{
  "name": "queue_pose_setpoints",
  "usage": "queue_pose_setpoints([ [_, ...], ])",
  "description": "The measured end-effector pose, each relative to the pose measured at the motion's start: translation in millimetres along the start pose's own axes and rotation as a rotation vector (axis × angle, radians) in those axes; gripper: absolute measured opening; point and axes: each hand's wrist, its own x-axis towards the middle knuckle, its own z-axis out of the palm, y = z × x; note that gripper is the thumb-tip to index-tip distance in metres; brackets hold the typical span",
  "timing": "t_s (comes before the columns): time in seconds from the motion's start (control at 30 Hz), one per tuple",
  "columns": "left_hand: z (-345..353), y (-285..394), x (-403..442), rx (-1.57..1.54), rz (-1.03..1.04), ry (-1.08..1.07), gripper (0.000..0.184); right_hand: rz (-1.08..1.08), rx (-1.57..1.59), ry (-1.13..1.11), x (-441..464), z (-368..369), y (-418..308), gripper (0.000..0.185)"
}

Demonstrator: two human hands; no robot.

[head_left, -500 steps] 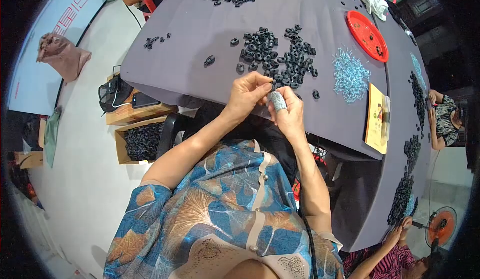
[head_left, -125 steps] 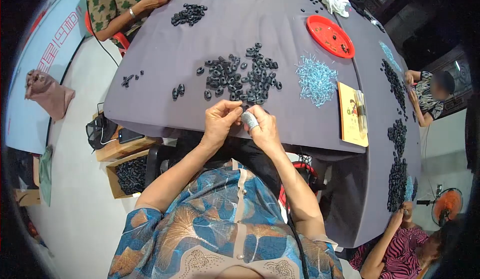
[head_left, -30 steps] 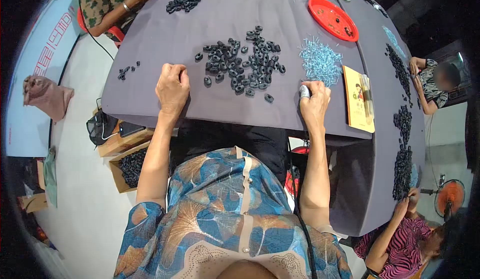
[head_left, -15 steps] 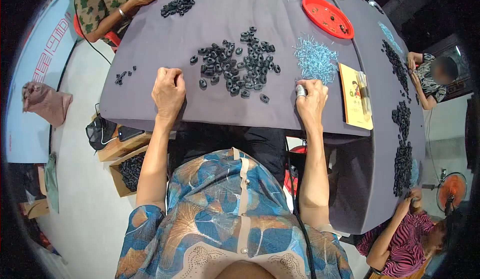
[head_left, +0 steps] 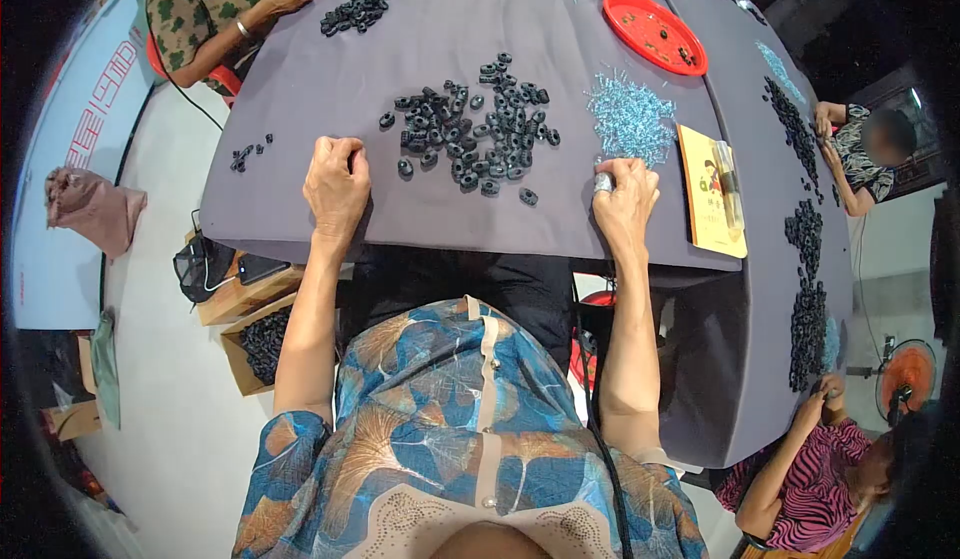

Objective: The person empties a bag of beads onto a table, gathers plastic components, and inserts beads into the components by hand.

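My left hand (head_left: pixel 335 184) rests closed on the grey tablecloth, left of a loose heap of small black oval pieces (head_left: pixel 465 139). Its fingers are curled in, and what they hold, if anything, is hidden. On the right, my right hand (head_left: pixel 627 201) is also closed, its knuckles at the near edge of a pile of small shiny blue pieces (head_left: pixel 630 117). A silver thimble-like band (head_left: pixel 603 183) sits on one of its fingers. Whatever lies inside this hand cannot be made out. The black heap lies between and beyond both hands.
A yellow booklet (head_left: pixel 706 209) with a pen lies right of my right hand. Beyond is a red tray (head_left: pixel 640 37) holding a few small pieces. More black pieces (head_left: pixel 357 12) lie at the far left. Other people sit along the left and right sides, near further heaps (head_left: pixel 808 329).
Both my hands stay almost where they were, still closed; the right one shifts very slightly. The heaps look the same.
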Motion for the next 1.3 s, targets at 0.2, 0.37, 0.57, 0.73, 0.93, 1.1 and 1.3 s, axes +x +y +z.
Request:
queue_pose_setpoints([
  [0.2,0.8,-1.0,0.1,-0.022,0.033,0.021,0.002,0.005,0.004,0.053,1.3,1.5,-1.2,0.025],
  [0.37,-0.1,-1.2,0.2,0.002,0.037,0.014,0.006,-0.072,0.042,-0.002,0.2,0.3,-7.4,0.025],
  [0.57,0.1,-2.3,0.2,0.008,0.029,0.006,0.006,-0.037,-0.020,0.025,-0.7,-2.7,-4.9,0.021],
  [0.73,-1.4,1.5,0.8,-0.006,-0.002,0.009,0.011,-0.085,0.039,0.012,-0.2,-6.3,-11.9,0.018],
  [0.93,-6.4,9.1,1.5,-0.042,0.005,0.092,0.012,-0.182,0.076,-0.014,-2.2,2.5,-7.3,0.029],
  [1.1,-10.3,30.4,-3.5,-0.167,0.062,0.092,0.006,-0.206,0.110,-0.051,-1.8,1.1,-10.7,0.036],
  [1.3,8.2,92.0,-35.3,-0.397,0.223,-0.184,0.004,-0.204,0.097,-0.091,-2.2,-0.9,-8.3,0.033],
])
